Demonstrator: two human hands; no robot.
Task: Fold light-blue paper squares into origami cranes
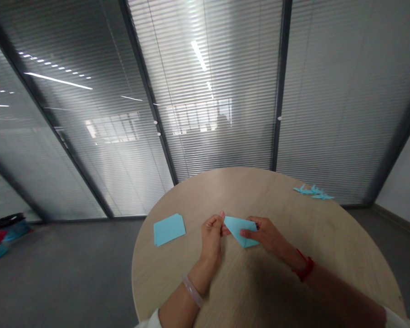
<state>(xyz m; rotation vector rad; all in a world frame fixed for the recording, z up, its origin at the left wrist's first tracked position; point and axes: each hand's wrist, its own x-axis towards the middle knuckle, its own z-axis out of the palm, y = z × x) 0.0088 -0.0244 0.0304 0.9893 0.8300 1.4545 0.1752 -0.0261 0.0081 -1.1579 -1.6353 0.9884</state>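
Closely pinched: a folded triangle of light-blue origami paper [241, 231], gripped at one corner by the left hand [212, 234] and along the far side by the fingers of the right hand [263, 234], neither released, above the middle of a round pale-wood table [294, 214]. Risk from a slack pinch — paper slipping, the crease drifting off line. Just left, a stack of blue paper squares [169, 229]; near the far rim, small blue paper cranes [312, 192] — light, easily knocked aside.
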